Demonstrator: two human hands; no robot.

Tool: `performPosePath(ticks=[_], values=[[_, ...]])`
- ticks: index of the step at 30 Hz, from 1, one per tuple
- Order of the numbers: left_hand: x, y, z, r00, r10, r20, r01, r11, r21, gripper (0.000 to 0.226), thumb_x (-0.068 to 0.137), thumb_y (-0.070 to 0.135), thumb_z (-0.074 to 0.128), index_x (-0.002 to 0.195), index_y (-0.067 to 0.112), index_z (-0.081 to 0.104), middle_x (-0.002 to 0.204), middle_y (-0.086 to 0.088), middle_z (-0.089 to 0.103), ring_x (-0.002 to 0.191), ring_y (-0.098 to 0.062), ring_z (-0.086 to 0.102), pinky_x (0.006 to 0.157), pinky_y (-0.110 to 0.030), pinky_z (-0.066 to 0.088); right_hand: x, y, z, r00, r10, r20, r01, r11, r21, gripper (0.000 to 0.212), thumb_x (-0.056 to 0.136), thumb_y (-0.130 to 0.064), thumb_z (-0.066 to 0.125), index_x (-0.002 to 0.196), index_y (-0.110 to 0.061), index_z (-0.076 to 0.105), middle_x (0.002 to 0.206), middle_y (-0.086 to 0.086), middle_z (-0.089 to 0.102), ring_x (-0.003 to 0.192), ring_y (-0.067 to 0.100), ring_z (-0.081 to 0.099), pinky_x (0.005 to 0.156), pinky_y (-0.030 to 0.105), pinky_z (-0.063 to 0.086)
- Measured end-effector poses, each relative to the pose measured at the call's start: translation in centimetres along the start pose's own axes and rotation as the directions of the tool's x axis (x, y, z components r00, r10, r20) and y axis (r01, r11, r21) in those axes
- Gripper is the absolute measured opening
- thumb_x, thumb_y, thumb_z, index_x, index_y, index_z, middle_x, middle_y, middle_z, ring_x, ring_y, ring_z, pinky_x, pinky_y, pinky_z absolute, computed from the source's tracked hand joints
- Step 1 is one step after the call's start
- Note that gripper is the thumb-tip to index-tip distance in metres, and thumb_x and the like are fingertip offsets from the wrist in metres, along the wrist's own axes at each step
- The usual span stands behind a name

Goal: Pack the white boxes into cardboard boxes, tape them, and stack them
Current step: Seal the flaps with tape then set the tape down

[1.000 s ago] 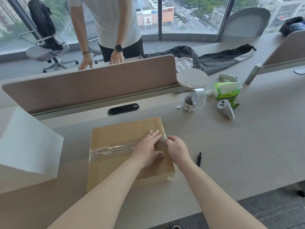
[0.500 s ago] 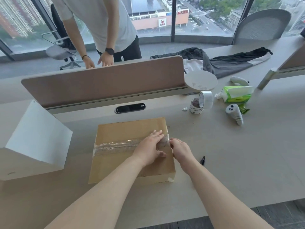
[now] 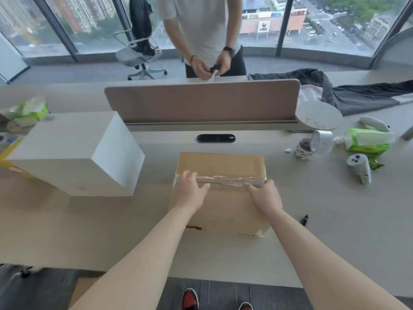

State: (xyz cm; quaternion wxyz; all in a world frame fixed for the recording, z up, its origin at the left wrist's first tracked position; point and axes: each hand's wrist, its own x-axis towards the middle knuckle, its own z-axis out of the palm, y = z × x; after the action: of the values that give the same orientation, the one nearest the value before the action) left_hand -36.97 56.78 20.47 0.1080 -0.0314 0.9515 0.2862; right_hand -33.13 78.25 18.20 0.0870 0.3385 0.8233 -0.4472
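A closed cardboard box [image 3: 220, 162] lies on the desk in front of me, with a strip of clear tape [image 3: 230, 179] running across its top. My left hand [image 3: 190, 189] rests flat on the left end of the tape, fingers spread. At the tape's right end my right hand [image 3: 263, 196] presses on the box top near its edge, fingers straight. A large white box [image 3: 78, 151] stands on the desk to the left. Two tape rolls [image 3: 312, 145] sit at the right rear.
A brown desk divider [image 3: 201, 101] stands behind the box; a person beyond it handles something. Green tissue packs [image 3: 366, 142], a white controller [image 3: 359, 167], a black marker [image 3: 304, 219] and dark clothing [image 3: 348, 95] lie to the right. More tissues [image 3: 26, 110] sit far left.
My left hand slid left along the tape to the box's left end, and my right hand moved onto the right end. My view shifted right and down. The person opposite lifted both hands off the divider.
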Motion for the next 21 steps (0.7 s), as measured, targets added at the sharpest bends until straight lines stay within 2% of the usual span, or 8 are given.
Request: performPosePath(ticks=[2,5,7,11,14,17,21], values=[[1.0,-1.8,-0.7,0.997,-0.064,-0.034,0.064,0.998,0.001,0.073,0.095,0.047,0.059,0.151,0.007,0.033,0.160,-0.013,0.023,0.149,-0.027,0.019,0.121,-0.042,0.021,0.2,-0.1,0.8,1.000,0.023,-0.016,-0.023,1.000,-0.009,0.075,0.084,-0.060,0.065,0.132,-0.008,0.039,0.128,0.013,0.057,0.115,0.034,0.056,0.085,0.040,0.046],[2.6,-3.7,-1.0,0.983,-0.177,0.047,0.182,0.975,-0.128,0.082,0.094,0.049,0.059,0.153,0.005,0.023,0.155,-0.014,0.030,0.142,-0.030,0.033,0.113,-0.044,0.034,0.6,-0.2,1.8,0.996,0.065,-0.057,-0.068,0.997,-0.042,0.081,0.085,-0.066,0.060,0.137,-0.011,0.031,0.126,0.013,0.059,0.114,0.036,0.057,0.085,0.042,0.047],[3.4,-4.3,-0.8,0.975,-0.206,0.079,0.218,0.959,-0.184,0.081,0.093,0.049,0.061,0.151,0.006,0.025,0.152,-0.013,0.037,0.137,-0.030,0.040,0.107,-0.042,0.039,0.7,-0.1,2.3,0.992,0.086,-0.094,-0.093,0.993,-0.073,0.087,0.083,-0.070,0.059,0.140,-0.012,0.029,0.127,0.011,0.058,0.114,0.036,0.058,0.084,0.042,0.047],[4.4,-4.8,-0.6,0.973,-0.215,0.085,0.229,0.948,-0.221,0.077,0.091,0.050,0.063,0.147,0.007,0.031,0.148,-0.012,0.043,0.133,-0.031,0.046,0.101,-0.040,0.041,0.7,0.3,3.2,0.974,0.115,-0.193,-0.138,0.984,-0.111,0.085,0.075,-0.076,0.063,0.124,-0.009,0.045,0.119,0.008,0.061,0.104,0.032,0.060,0.078,0.039,0.049],[4.6,-5.0,-0.9,0.974,-0.191,0.118,0.214,0.951,-0.222,0.088,0.091,0.052,0.063,0.154,0.009,0.020,0.157,-0.009,0.035,0.140,-0.030,0.039,0.107,-0.041,0.037,0.2,-0.2,3.0,0.968,0.127,-0.216,-0.151,0.984,-0.096,0.080,0.074,-0.074,0.066,0.116,-0.009,0.049,0.106,0.007,0.063,0.090,0.027,0.058,0.069,0.036,0.046],[4.6,-5.6,-1.4,0.968,-0.178,0.178,0.216,0.950,-0.227,0.092,0.091,0.056,0.059,0.157,0.015,0.011,0.161,-0.004,0.028,0.143,-0.029,0.036,0.109,-0.042,0.035,-0.4,-0.7,2.6,0.973,0.137,-0.187,-0.156,0.983,-0.095,0.077,0.075,-0.074,0.065,0.116,-0.012,0.047,0.100,0.004,0.063,0.084,0.025,0.055,0.062,0.036,0.042],[4.4,-6.4,-1.5,0.963,-0.126,0.239,0.194,0.938,-0.286,0.092,0.092,0.059,0.057,0.157,0.017,0.007,0.163,-0.001,0.023,0.145,-0.028,0.033,0.112,-0.041,0.032,-0.9,-0.8,2.5,0.973,0.172,-0.156,-0.196,0.968,-0.153,0.076,0.075,-0.081,0.056,0.114,-0.020,0.035,0.087,-0.002,0.059,0.077,0.022,0.058,0.055,0.034,0.041]])
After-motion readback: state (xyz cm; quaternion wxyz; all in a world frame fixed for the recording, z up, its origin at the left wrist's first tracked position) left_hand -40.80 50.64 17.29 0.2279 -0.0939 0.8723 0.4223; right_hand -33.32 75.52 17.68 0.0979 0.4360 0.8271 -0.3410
